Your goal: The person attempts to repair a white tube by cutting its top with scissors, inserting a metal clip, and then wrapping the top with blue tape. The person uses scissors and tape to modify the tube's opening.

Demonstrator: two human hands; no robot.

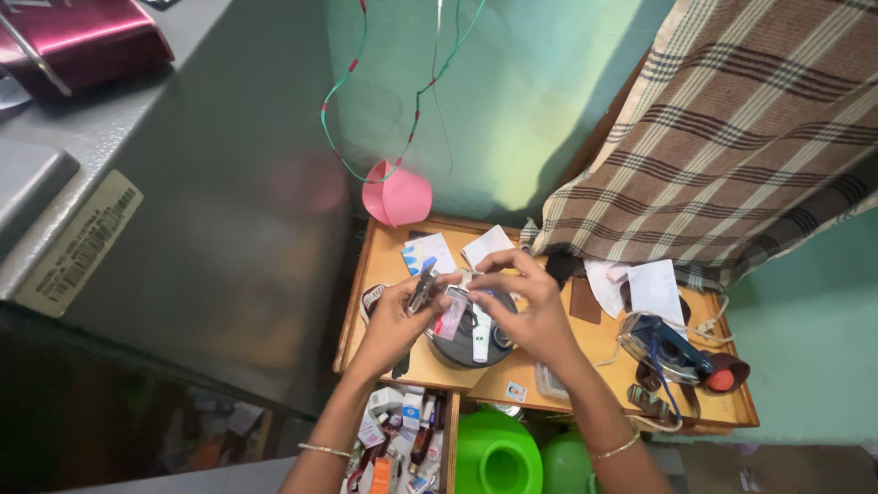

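A grey metal cabinet [210, 183] stood left of the cluttered wooden counter [585, 343]. A round dark tin [466, 348] sat there under both hands, catching loose bits. The right hand [535, 311] pinched a small white item. The left hand [398, 320] gripped a small silver-blue clip-like tool [422, 285], raised for close work.

a home: cluttered wooden table [402, 370], checked blanket [732, 119], clothes iron [672, 352].

I count two hands [393, 320] [535, 311], one wooden desk [384, 265], one pink plastic cup [398, 195], two green plastic pots [497, 455] [567, 462], one blue clothes iron [672, 352], one checked brown cloth [732, 119], two gold bangles [325, 449] [615, 448].
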